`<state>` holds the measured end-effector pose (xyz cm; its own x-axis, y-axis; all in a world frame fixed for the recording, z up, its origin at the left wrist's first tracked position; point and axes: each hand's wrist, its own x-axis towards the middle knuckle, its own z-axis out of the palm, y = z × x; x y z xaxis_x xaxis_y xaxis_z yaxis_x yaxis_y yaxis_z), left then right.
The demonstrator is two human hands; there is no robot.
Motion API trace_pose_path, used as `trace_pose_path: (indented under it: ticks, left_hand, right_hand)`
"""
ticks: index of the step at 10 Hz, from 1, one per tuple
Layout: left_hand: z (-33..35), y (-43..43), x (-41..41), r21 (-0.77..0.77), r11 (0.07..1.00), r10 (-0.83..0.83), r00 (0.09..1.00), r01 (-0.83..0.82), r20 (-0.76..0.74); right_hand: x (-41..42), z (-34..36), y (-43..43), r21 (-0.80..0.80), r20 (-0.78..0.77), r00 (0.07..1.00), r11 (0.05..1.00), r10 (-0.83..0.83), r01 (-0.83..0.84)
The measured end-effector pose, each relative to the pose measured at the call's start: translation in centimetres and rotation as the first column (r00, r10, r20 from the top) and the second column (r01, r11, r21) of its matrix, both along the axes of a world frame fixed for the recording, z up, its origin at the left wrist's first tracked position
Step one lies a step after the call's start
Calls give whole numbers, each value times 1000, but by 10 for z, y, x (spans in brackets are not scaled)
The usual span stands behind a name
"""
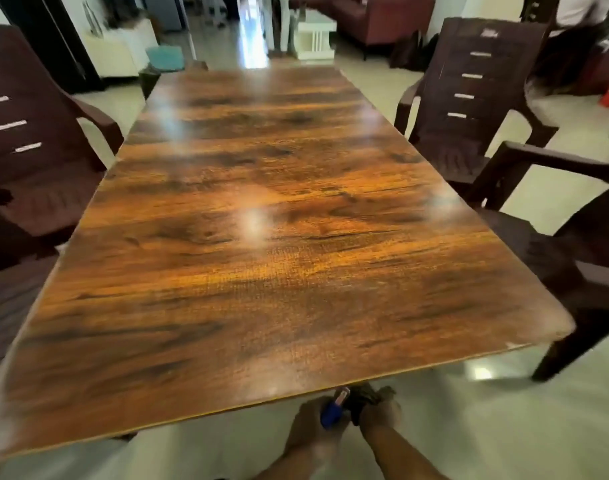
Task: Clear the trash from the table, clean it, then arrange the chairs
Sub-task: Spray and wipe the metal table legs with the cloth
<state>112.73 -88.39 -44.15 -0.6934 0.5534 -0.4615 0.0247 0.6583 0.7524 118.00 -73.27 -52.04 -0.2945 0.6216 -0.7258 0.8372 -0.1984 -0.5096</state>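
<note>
table edge just above l grip w/ blue item

glossy wood-grain counter reflecting light; dark brown plastic chairs standing two at each long side; small blue object, dark wad being held below near edge.

Whole frame is motion-blurred. My left hand and right hand are low at the near edge of the table. The fingers are smeared, so I cannot read either grip. Between the hands is a small blue object with a pale tip; identity not resolvable. A dark bundle at my right fingers is partly hidden under the table edge. Both forearms are cut by the bottom edge. Near-left chair is cut by the left edge, near-right chair by the right. Far right, a person is cut off at the top.
</note>
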Motion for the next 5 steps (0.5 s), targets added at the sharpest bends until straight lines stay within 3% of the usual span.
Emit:
trace_pose_path:
  ticks: [1, 2, 4, 5]
  left_hand:
    - [78, -13, 35, -27, 999, 27, 983, -23, 183]
    - [154, -22, 51, 16, 996, 86, 975, -91, 206]
    - [249, -17, 72, 8, 999, 51, 983, -54, 179]
    - [278, 2, 74, 44, 999, -13, 992, 8, 124]
  right_hand:
    - [37, 101, -28, 174, 124, 992, 984, 16, -38]
    - [56, 213, -48, 173, 107, 994, 985, -24, 5]
    - [90, 334, -64, 165, 92, 983, 976, -157, 140]
    - [98, 377, -55, 187, 3, 973, 956, -232, 227]
